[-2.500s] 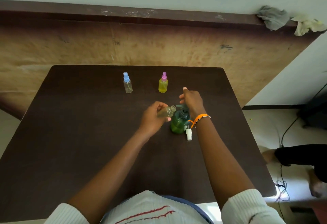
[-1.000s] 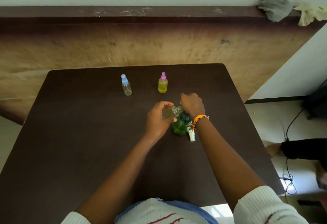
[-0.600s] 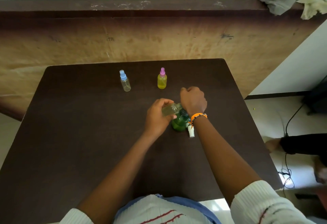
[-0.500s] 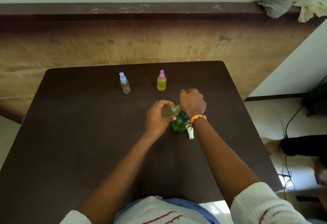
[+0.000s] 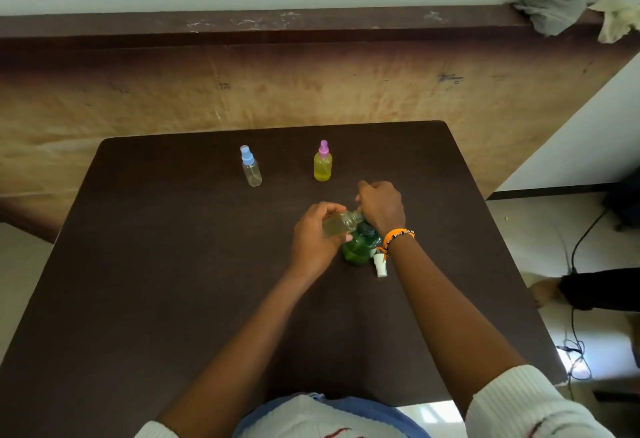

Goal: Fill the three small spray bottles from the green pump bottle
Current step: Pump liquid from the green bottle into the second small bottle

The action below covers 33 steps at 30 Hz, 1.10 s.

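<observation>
The green pump bottle (image 5: pixel 360 247) stands near the middle of the dark table (image 5: pixel 173 282). My right hand (image 5: pixel 381 205) is closed over its pump head. My left hand (image 5: pixel 313 237) holds an uncapped small spray bottle (image 5: pixel 341 224) tilted on its side, its mouth against the pump spout; pale yellowish liquid shows inside. Its white spray cap (image 5: pixel 380 264) lies on the table just right of the green bottle. Farther back stand a blue-capped bottle (image 5: pixel 251 169), nearly clear with a little liquid at the bottom, and a pink-capped bottle (image 5: pixel 322 164) full of yellow liquid.
A brown panel wall with a dark ledge (image 5: pixel 277 25) rises behind the table; two rags (image 5: pixel 550 5) lie on the ledge at the right. Right of the table, another person's limb (image 5: pixel 588 288) and cables (image 5: pixel 575 347) are on the floor.
My right hand went from open fingers on the pump to a closed fist over it. The tilted bottle stays at the spout; the view shifted slightly.
</observation>
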Each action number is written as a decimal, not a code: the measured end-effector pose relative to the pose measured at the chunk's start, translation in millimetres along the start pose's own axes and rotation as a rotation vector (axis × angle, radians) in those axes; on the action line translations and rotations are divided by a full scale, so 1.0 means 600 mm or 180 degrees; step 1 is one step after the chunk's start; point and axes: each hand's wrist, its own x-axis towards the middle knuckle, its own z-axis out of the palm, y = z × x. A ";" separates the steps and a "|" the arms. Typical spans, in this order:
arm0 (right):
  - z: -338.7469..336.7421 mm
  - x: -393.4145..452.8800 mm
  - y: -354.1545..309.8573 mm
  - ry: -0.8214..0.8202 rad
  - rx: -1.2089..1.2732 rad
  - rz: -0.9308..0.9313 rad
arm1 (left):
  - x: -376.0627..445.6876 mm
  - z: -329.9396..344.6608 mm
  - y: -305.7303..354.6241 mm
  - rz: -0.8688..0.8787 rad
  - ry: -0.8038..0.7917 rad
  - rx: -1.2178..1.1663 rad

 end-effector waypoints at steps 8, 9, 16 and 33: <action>-0.005 0.006 -0.004 -0.0339 -0.0189 0.0037 | 0.003 -0.005 0.002 0.0069 0.0012 0.0070; -0.007 0.008 -0.007 -0.0462 -0.0281 0.0025 | 0.004 -0.006 0.003 0.0086 0.0020 0.0055; -0.001 0.007 0.003 0.0094 -0.0024 -0.0078 | 0.001 0.000 0.002 0.0052 0.0029 0.0059; -0.007 -0.002 -0.003 -0.0286 -0.0059 0.0043 | 0.000 -0.001 0.001 0.0072 0.0053 0.0043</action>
